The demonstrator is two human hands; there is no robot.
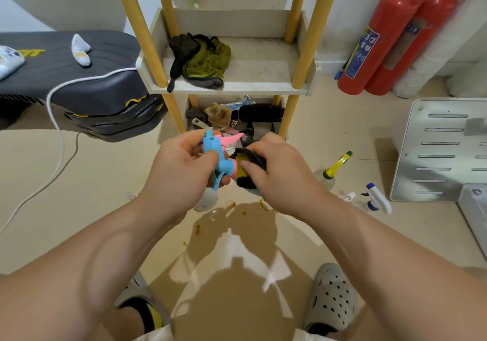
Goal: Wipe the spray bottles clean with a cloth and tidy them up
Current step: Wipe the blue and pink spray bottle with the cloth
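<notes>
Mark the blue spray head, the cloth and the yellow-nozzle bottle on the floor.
blue spray head [211,141]: head view, on its blue body.
cloth [243,153]: head view, on the dark top fold.
yellow-nozzle bottle [338,164]: head view, on the yellow nozzle.

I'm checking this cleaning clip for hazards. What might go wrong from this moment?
The left hand holds the blue and pink spray bottle at its head while the right hand presses the dark cloth on it; squeezing the trigger might spray liquid. The shiny, wet-looking patch on the floor under the hands could be slippery. The yellow-capped bottle and white bottle lying nearby might get kicked.
</notes>
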